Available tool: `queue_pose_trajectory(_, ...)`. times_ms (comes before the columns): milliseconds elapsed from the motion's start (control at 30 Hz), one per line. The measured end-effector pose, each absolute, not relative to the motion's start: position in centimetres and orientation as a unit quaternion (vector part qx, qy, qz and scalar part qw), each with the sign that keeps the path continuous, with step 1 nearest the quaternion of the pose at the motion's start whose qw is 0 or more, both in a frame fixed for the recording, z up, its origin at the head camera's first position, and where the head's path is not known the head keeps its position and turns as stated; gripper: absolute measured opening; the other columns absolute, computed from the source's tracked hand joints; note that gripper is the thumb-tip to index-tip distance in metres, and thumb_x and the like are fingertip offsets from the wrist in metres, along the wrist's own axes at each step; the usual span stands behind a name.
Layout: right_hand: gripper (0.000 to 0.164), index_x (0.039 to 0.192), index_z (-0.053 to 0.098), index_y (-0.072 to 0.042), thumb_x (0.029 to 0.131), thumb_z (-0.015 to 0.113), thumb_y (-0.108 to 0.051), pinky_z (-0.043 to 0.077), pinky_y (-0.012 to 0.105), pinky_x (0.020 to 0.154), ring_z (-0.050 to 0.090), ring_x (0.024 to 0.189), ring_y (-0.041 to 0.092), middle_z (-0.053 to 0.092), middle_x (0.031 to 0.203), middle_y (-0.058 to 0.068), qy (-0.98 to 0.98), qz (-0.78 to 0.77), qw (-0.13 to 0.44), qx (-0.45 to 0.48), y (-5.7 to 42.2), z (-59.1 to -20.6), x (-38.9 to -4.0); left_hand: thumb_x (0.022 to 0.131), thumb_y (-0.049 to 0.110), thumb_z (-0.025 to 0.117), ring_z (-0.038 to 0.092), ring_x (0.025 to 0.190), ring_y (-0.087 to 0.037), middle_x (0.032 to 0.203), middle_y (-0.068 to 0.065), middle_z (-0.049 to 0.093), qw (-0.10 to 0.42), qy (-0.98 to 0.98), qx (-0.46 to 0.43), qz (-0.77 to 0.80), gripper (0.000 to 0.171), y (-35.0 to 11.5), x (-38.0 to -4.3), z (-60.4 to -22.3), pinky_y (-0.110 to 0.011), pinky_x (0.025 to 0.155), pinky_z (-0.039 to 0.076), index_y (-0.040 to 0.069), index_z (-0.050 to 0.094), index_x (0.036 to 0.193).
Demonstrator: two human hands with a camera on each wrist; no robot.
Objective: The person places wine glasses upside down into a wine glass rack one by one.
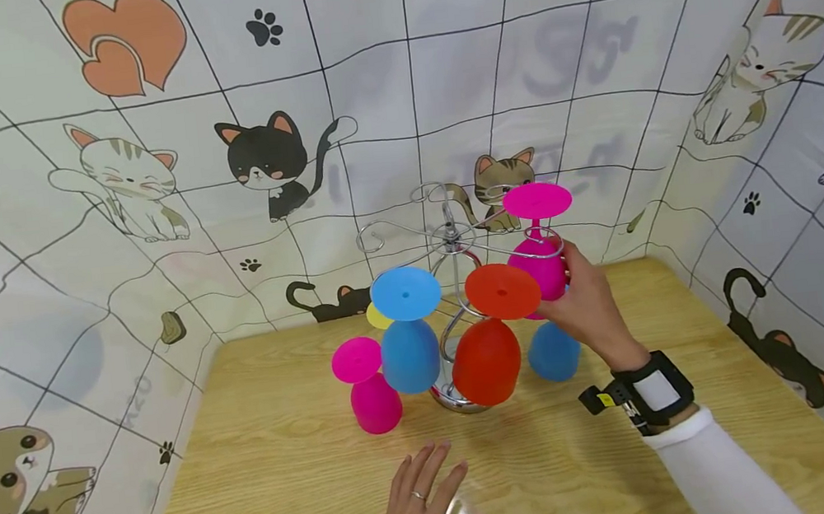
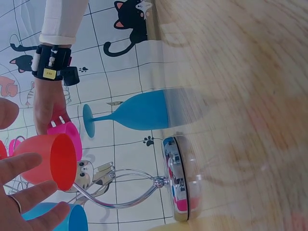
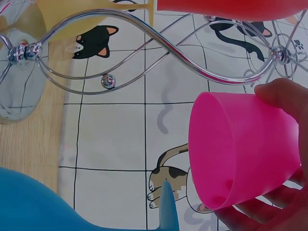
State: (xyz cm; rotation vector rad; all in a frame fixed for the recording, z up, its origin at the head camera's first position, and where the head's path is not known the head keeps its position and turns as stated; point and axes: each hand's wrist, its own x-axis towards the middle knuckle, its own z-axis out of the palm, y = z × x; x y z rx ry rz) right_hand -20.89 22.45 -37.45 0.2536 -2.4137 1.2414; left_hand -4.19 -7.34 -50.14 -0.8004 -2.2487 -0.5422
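Head view: at the right of the rack (image 1: 451, 241), the right hand (image 1: 587, 298) gripped an upturned pink goblet (image 1: 536, 268), seemingly to hang it; in front of the rack, the left hand (image 1: 419, 506) held nothing, fingers extended; next probably called for seating the stem, then releasing.

left hand (image 2: 32, 195) — spread | right hand (image 2: 48, 103) holds pink goblet (image 2: 70, 131) | blue goblet (image 2: 142, 110) — inverted on table (image 2: 245, 120)

Pink goblet (image 1: 531, 269): opaque, w/ flat round foot, thin stem & deep bowl; held approx. upside down, foot up, mouth down, stem at 1 end loop on R side of chrome rack (image 1: 451, 238); can't tell if seated. Rack: upright, curly wire arms off top hub, curved uprights, 1 round base.
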Motion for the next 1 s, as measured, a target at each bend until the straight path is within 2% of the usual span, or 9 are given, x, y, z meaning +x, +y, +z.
queue_pose_trajectory(233, 0.09, 0.146, 0.036, -0.007, 0.073, 0.087, -0.019, 0.057, 0.058, 0.082, 0.058, 0.114, 0.038, 0.057, 0.132, 0.019, -0.862, 0.448, 0.208, 0.114, 21.8, -37.6, -20.9, 0.093, 0.052, 0.055, 0.054, 0.126, -0.025, 0.143, -0.004, 0.055, 0.338, -0.864, -0.303, -0.217, 0.047, -7.3, -4.1, -50.2, -0.049, 0.093, 0.045, 0.024, 0.061, 0.131)
queue_pose_trajectory(467, 0.087, 0.142, 0.041, -0.012, 0.07, 0.089, -0.019, 0.058, 0.056, 0.083, 0.061, 0.114, 0.033, 0.061, 0.131, 0.013, -0.861, 0.44, 0.217, 0.132, 21.2, -37.9, -20.6, 0.091, 0.051, 0.058, 0.054, 0.126, -0.025, 0.145, -0.002, 0.053, 0.335, -0.866, -0.301, -0.216, 0.048, -7.4, -4.1, -50.3, -0.05, 0.093, 0.046, 0.024, 0.061, 0.131)
queue_pose_trajectory(667, 0.083, 0.138, 0.044, -0.01, 0.07, 0.089, -0.021, 0.059, 0.055, 0.08, 0.061, 0.113, 0.033, 0.061, 0.129, 0.013, -0.867, 0.43, 0.214, 0.129, 21.0, -38.2, -19.7, 0.089, 0.05, 0.062, 0.053, 0.126, -0.024, 0.146, -0.002, 0.052, 0.326, -0.87, -0.3, -0.219, 0.05, -7.4, -4.0, -50.4, -0.051, 0.092, 0.047, 0.025, 0.059, 0.132)
queue_pose_trajectory(867, 0.085, 0.14, 0.042, -0.006, 0.071, 0.088, -0.024, 0.058, 0.056, 0.081, 0.059, 0.113, 0.033, 0.059, 0.13, 0.015, -0.873, 0.414, 0.227, 0.121, 21.2, -38.2, -19.0, 0.089, 0.049, 0.062, 0.054, 0.126, -0.025, 0.145, -0.002, 0.052, 0.33, -0.865, -0.302, -0.227, 0.049, -7.3, -4.1, -50.6, -0.053, 0.089, 0.049, 0.024, 0.06, 0.131)
queue_pose_trajectory(1000, 0.088, 0.143, 0.04, -0.006, 0.071, 0.088, -0.024, 0.057, 0.057, 0.082, 0.057, 0.114, 0.034, 0.058, 0.132, 0.016, -0.878, 0.403, 0.231, 0.111, 21.4, -38.3, -18.6, 0.091, 0.049, 0.059, 0.054, 0.126, -0.026, 0.145, -0.003, 0.053, 0.339, -0.859, -0.306, -0.232, 0.048, -7.2, -4.3, -50.7, -0.05, 0.092, 0.047, 0.023, 0.061, 0.13)
